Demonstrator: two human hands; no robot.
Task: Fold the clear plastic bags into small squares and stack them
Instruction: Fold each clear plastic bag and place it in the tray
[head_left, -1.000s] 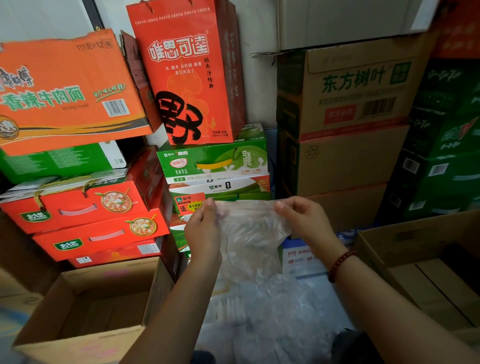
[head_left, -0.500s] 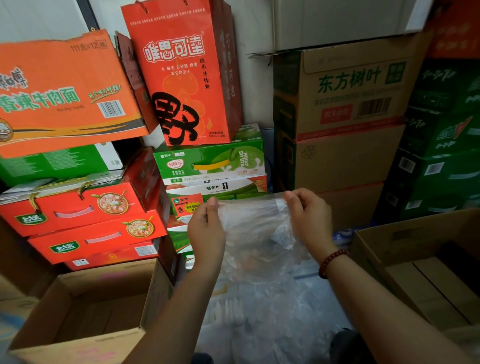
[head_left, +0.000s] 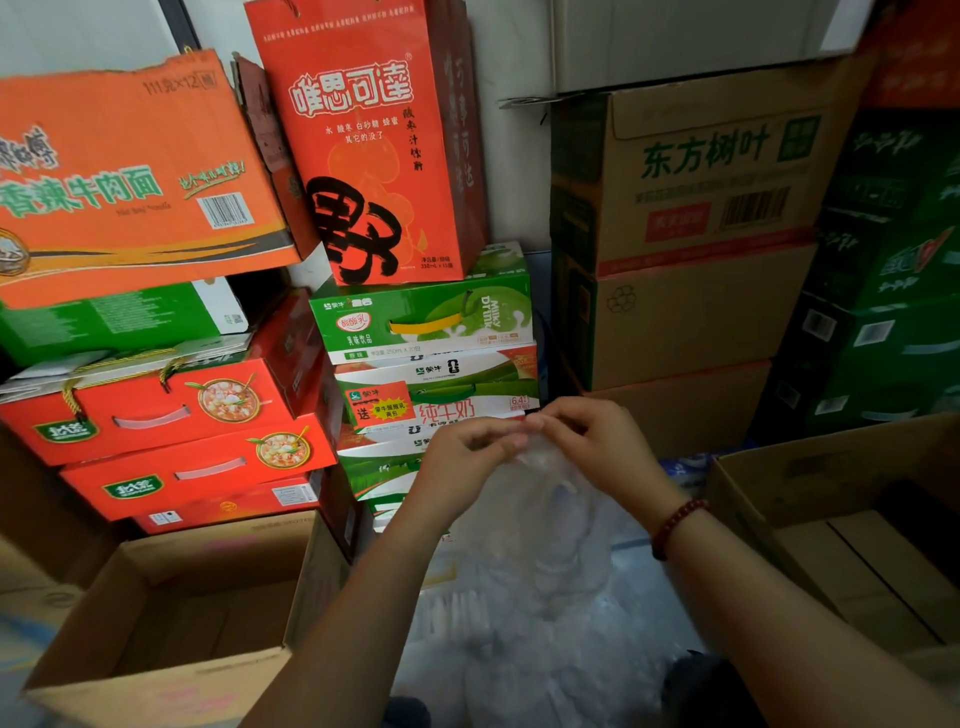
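I see a thin, crinkled clear plastic bag (head_left: 540, 499) hanging limp in front of stacked glossy cartons. My left hand (head_left: 462, 467) and right hand (head_left: 597, 447) meet fingertip to fingertip, both curled and pinching its top edge together, above an open cardboard box (head_left: 171, 623) at lower left.

Hands (head_left: 540, 447) meet in the middle, bag (head_left: 540, 519) hanging beneath. Open boxes sit left (head_left: 171, 623) and right (head_left: 831, 519). Stacked cartons (head_left: 426, 322) stand behind, against the wall.
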